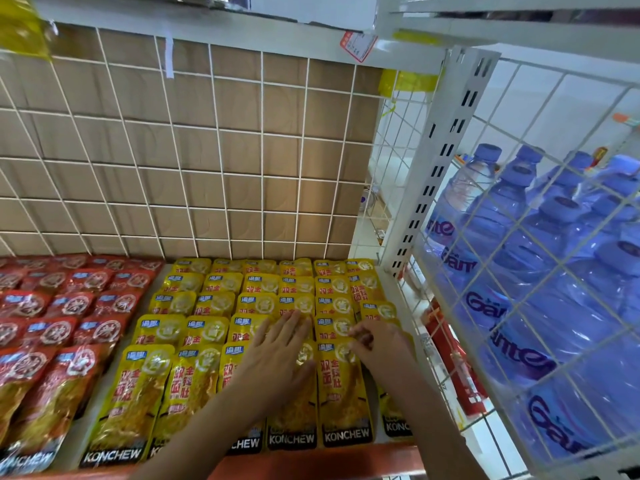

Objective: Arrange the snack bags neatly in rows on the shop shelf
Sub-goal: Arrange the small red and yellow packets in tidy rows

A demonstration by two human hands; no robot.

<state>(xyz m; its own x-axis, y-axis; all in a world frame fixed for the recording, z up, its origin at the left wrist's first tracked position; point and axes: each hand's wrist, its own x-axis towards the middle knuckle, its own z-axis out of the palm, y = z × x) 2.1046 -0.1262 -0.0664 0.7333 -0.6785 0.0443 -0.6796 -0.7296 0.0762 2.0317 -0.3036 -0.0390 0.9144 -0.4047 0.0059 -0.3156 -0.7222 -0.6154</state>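
Observation:
Yellow snack bags (194,341) lie in overlapping rows across the right half of the shop shelf (114,358). Red snack bags (52,327) fill the left half in similar rows. My left hand (277,355) lies flat with straight fingers on the yellow bags in the fourth column. My right hand (377,341) is just to its right, fingers curled at the top edge of a yellow bag (341,382) in the front row; whether it pinches the bag is unclear. The rightmost column of yellow bags is partly hidden by my right forearm.
A white wire grid (221,150) backs the shelf in front of brown cardboard. A white slotted upright (436,168) bounds the shelf on the right. Beyond it, blue water bottles (540,271) stand behind a wire side panel. Another shelf (207,26) hangs overhead.

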